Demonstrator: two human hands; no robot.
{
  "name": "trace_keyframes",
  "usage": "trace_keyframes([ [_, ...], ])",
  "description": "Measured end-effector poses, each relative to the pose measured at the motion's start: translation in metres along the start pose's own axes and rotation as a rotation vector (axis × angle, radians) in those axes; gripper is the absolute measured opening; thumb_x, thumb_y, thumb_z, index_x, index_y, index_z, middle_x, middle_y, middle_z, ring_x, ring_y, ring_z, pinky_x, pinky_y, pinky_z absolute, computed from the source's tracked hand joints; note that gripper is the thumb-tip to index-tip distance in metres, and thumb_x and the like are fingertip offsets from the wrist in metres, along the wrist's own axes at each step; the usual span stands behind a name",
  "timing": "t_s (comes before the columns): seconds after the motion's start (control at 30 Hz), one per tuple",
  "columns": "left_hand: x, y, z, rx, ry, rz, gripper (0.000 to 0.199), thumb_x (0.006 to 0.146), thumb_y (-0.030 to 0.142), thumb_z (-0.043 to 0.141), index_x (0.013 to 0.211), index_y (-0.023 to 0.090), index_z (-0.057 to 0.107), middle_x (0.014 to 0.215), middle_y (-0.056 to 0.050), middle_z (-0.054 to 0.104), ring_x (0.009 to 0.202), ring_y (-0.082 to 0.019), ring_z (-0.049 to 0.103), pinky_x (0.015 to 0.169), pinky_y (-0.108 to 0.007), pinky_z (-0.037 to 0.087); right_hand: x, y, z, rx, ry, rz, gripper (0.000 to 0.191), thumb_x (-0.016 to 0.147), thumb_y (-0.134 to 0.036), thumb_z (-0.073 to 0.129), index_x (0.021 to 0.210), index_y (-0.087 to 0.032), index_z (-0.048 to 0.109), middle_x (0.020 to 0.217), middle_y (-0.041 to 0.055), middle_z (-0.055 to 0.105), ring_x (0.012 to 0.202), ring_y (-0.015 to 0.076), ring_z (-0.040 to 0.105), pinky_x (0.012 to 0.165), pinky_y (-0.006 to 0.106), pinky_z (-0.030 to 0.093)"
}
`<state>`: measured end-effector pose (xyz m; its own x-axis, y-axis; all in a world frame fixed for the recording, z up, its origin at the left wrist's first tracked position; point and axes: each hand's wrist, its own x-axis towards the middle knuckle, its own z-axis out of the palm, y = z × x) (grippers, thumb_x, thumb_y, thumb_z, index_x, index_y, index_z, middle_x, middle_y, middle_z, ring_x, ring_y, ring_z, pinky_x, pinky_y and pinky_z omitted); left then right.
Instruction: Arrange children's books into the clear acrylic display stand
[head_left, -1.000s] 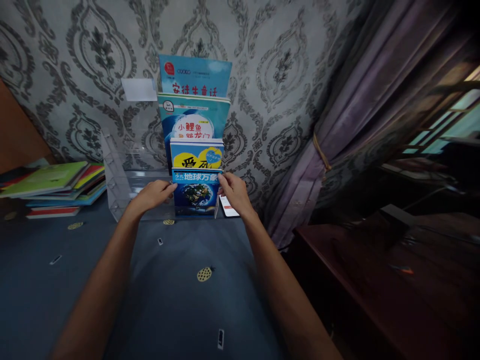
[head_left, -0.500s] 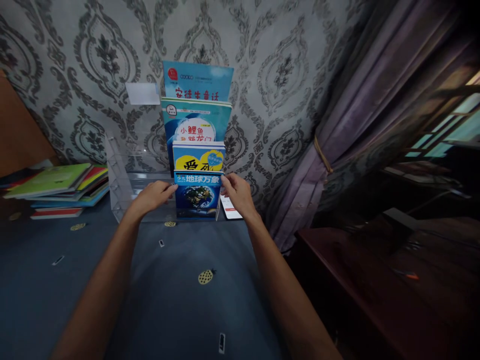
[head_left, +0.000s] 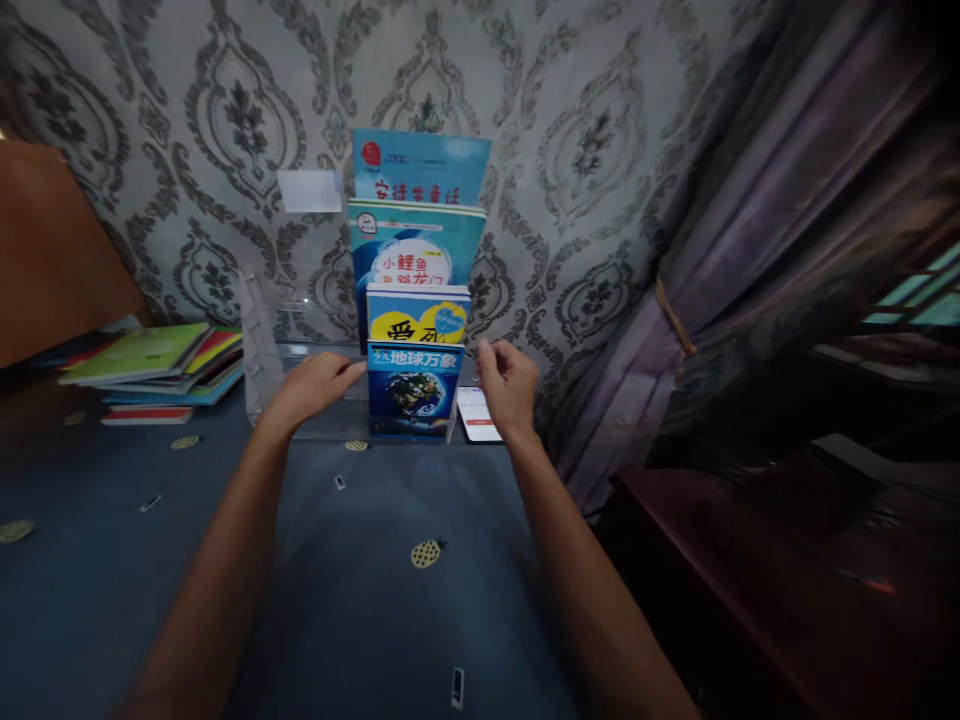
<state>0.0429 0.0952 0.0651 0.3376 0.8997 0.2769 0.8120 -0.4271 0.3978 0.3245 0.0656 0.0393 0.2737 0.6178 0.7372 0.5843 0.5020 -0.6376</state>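
A clear acrylic rack (head_left: 262, 350) holds several books in stepped rows on its right side. At the front stands a dark blue book (head_left: 414, 395) with a globe on its cover. Behind it rise a yellow-and-blue book (head_left: 420, 315), a teal book (head_left: 420, 240) and a light blue book (head_left: 424, 165). My left hand (head_left: 319, 388) is open, its fingers stretched toward the front book's left edge; whether they touch it I cannot tell. My right hand (head_left: 511, 385) is just right of the books, apart from them, its fingers loosely curled with nothing visible in them.
A stack of books (head_left: 161, 365) lies left of the rack. A phone (head_left: 480, 415) with a lit screen rests beside the rack's right end. A white card (head_left: 309, 190) shows at the rack's top left. Right are a tied purple curtain (head_left: 637, 360) and a dark red table (head_left: 690, 540).
My right hand has let go of the front book's right edge and moved right. My left hand stays near the left edge. The view has shifted left, so the scene sits farther right.
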Motion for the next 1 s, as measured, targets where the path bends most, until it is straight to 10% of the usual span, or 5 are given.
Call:
trace_keyframes([
  [0.37,-0.026,-0.005,-0.052,-0.301,0.396,-0.128,0.043,0.09,0.054,0.043,0.081,0.017,0.064,0.076,-0.006,0.074,0.061,-0.017,0.069,0.059,-0.027,0.049,-0.069,-0.071,0.057,0.143,-0.584,-0.401,0.046,0.103,-0.033,0.046,0.059,-0.02,0.042,0.057,-0.0039,0.046,0.054,0.0091,0.043,0.057,0.025,0.029],
  [0.57,-0.035,-0.073,-0.072,-0.186,0.812,-0.386,0.037,0.091,0.04,0.04,0.1,0.015,0.066,0.093,-0.012,0.076,0.086,-0.024,0.073,0.077,-0.034,0.057,-0.151,-0.075,0.095,-0.101,-1.051,-0.604,0.032,0.102,-0.031,0.055,0.075,-0.018,0.065,0.073,0.0019,0.071,0.062,0.012,0.056,0.059,0.028,0.029],
  [0.63,-0.041,-0.108,-0.075,0.093,0.755,-0.552,0.04,0.092,0.038,0.04,0.112,0.015,0.065,0.112,-0.016,0.074,0.109,-0.031,0.068,0.092,-0.044,0.054,-0.164,-0.074,0.097,-0.124,-1.126,-0.596,0.029,0.102,-0.031,0.057,0.078,-0.017,0.067,0.079,0.003,0.074,0.065,0.0126,0.06,0.061,0.027,0.031],
  [0.73,-0.052,-0.156,-0.078,0.359,0.372,-0.705,0.053,0.09,0.039,0.049,0.133,0.008,0.056,0.139,-0.028,0.061,0.135,-0.044,0.053,0.103,-0.059,0.047,-0.169,-0.074,0.096,-0.123,-1.159,-0.534,0.031,0.102,-0.031,0.056,0.079,-0.017,0.068,0.08,0.0035,0.075,0.067,0.0131,0.063,0.063,0.027,0.034],
  [1.0,-0.064,-0.222,-0.08,0.538,0.095,-0.662,0.055,0.088,0.037,0.052,0.138,0.014,0.053,0.156,-0.027,0.046,0.15,-0.048,0.029,0.107,-0.08,0.028,-0.167,-0.072,0.098,-0.094,-1.169,-0.477,0.03,0.102,-0.029,0.056,0.078,-0.016,0.069,0.08,0.0036,0.075,0.067,0.0131,0.061,0.062,0.027,0.033],
])
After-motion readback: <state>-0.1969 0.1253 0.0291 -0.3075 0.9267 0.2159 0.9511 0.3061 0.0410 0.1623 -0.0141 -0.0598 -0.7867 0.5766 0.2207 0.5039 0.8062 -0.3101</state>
